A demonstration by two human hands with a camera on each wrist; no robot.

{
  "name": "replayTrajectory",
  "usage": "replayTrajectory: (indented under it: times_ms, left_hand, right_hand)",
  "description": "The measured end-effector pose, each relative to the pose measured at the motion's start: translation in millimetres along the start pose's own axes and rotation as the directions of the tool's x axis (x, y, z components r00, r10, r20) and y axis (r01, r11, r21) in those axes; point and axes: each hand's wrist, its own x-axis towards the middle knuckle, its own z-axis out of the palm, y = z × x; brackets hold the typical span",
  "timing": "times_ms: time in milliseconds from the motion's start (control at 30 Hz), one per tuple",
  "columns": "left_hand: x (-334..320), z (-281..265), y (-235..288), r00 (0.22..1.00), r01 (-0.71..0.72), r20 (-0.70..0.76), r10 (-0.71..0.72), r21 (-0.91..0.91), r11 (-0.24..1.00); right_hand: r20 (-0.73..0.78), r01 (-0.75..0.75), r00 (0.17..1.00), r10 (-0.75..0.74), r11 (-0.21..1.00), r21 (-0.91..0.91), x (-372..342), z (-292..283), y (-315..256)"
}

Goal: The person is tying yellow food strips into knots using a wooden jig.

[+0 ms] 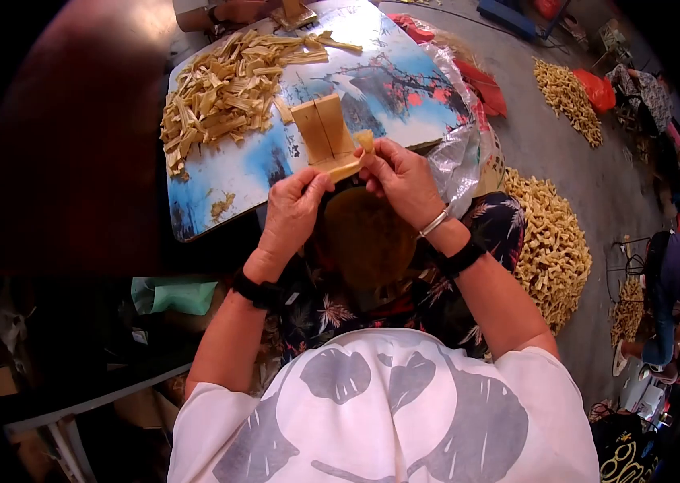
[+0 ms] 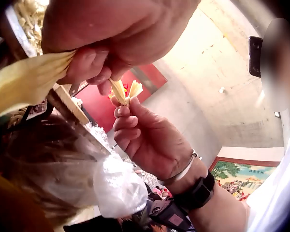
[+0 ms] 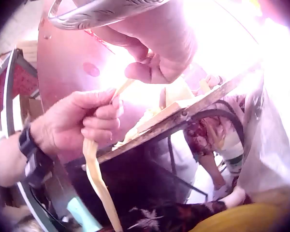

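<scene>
The left hand [image 1: 290, 208] and right hand [image 1: 408, 183] both pinch a pale-yellow strip [image 1: 346, 170] stretched between them, at the near edge of the surface [image 1: 253, 183]. Knotting seems under way; the next move likely calls for an even, gentle pull.

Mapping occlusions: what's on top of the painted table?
On the table: a heap of pale strips, a wooden stand, another wooden piece at the far edge, crumbs. Surface under the heap is covered, not visible.

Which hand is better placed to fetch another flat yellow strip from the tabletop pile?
Probably your left hand; it lies nearer that pile than your right hand, though both pinch a long yellow strip.
</scene>
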Motion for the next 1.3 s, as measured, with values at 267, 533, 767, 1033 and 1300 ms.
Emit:
replayTrajectory:
  times_ms: [267, 533, 767, 1033, 1300]
  left_hand:
    - [84.0, -4.4, -29.9, 0.978, -0.060, -0.201, 0.048, -0.053, 0.997]
    - [76.3, -10.2, -45.4, 0.969, 0.176, -0.076, -0.235, -0.458, 0.872]
    - [6.3, 13.9, -17.3, 0.985, 0.133, 0.010, -0.173, -0.688, 0.714]
    - [-61.6, 50.0, -16.0, 0.872, 0.413, 0.009, -0.489, -0.550, 0.726]
    - [-79.6, 54.3, -33.2, 0.738, 0.663, 0.528, -0.420, -0.683, 0.307]
  right_hand:
    - [-0.150, 0.288, 0.900, -0.409, 0.817, -0.500, 82.8, 21.6, 17.3]
    - [-0.056, 0.230, 0.938, -0.343, 0.735, -0.638, 73.6, 9.1, 33.9]
    - [0.074, 0.142, 0.990, -0.122, 0.882, -0.449, -16.0, -4.7, -1.3]
    - [-0.107, 0.279, 0.942, -0.318, 0.919, -0.277, -62.4, 21.5, 19.3]
    - [0.179, 0.376, 0.922, -0.344, 0.906, -0.195, -137.2, 34.7, 30.7]
